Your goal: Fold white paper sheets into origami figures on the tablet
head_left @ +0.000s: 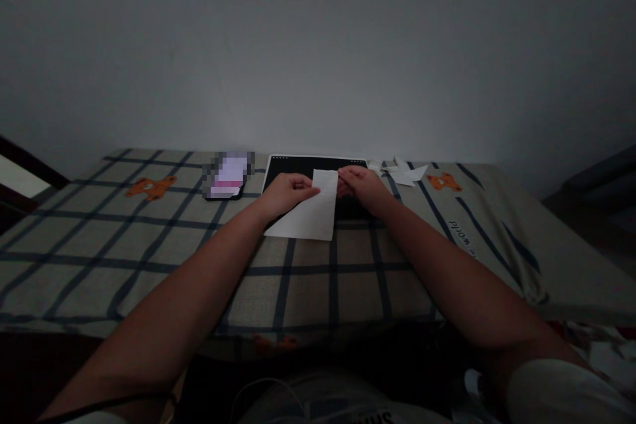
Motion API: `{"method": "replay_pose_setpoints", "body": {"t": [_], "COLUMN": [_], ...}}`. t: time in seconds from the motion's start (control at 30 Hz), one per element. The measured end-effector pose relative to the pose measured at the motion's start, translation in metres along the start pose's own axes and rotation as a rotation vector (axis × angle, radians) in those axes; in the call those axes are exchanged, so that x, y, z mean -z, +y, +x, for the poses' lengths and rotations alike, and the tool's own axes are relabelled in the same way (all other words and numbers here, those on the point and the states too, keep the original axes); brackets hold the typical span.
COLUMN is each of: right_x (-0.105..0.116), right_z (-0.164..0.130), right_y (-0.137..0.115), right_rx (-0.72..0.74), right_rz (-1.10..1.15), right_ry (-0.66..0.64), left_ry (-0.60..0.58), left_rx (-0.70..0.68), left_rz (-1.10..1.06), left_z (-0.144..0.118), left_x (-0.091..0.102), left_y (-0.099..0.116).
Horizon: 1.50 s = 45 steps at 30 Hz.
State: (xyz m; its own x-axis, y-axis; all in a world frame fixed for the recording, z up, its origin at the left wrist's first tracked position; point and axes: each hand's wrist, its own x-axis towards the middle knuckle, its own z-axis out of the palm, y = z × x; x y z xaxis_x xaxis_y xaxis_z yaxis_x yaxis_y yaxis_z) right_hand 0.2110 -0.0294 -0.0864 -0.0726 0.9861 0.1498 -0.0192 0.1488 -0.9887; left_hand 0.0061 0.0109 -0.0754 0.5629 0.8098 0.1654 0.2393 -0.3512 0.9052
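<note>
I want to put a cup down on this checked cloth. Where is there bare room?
The widest bare stretch of the checked cloth lies left of the left hand, below the phone. Another runs right of the right hand, below the paper scraps. The middle is crowded: both hands hold the white paper over the black mat.

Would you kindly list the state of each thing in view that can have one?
White paper sheet: held at its far edge, near part resting on the cloth.
Left hand: pinching the sheet.
Right hand: pinching the sheet.
Phone: screen lit, lying flat.
Black board: lying flat.
Folded paper pieces: lying loose.
</note>
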Motion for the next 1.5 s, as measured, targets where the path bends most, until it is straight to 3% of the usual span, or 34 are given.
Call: {"method": "replay_pose_setpoints", "body": {"t": [0.2,0.47,0.67,0.87,1.1,1.5], "right_x": [0.0012,0.0045,0.0027,0.0026,0.0021,0.0048], "right_z": [-0.0023,-0.0005,-0.0015,-0.0014,-0.0056,-0.0025], "right_y": [0.0022,0.0042,0.0041,0.0020,-0.0052,0.0008], "right_rx": [-0.034,0.031,-0.068,-0.035,-0.065,-0.059], "right_rz": [-0.143,-0.169,-0.133,-0.203,-0.330,-0.185], "right_ry": [-0.109,0.006,-0.061,-0.018,-0.102,-0.158], "left_ry": [0.133,0.053,0.147,0.166,0.184,0.241], "left_rx": [-0.003,0.121,0.055,0.034,0.026,0.009], "left_rz": [-0.020,-0.024,0.013,-0.005,-0.010,0.005], "left_z": [0.0033,0.0013,0.0020,0.0031,0.0012,0.0017], "left_x": [0.0010,0.0024,0.0036,0.0031,0.0053,0.0066], "left_y": [-0.0042,-0.0016,-0.0026,-0.0036,0.0019,0.0008]}}
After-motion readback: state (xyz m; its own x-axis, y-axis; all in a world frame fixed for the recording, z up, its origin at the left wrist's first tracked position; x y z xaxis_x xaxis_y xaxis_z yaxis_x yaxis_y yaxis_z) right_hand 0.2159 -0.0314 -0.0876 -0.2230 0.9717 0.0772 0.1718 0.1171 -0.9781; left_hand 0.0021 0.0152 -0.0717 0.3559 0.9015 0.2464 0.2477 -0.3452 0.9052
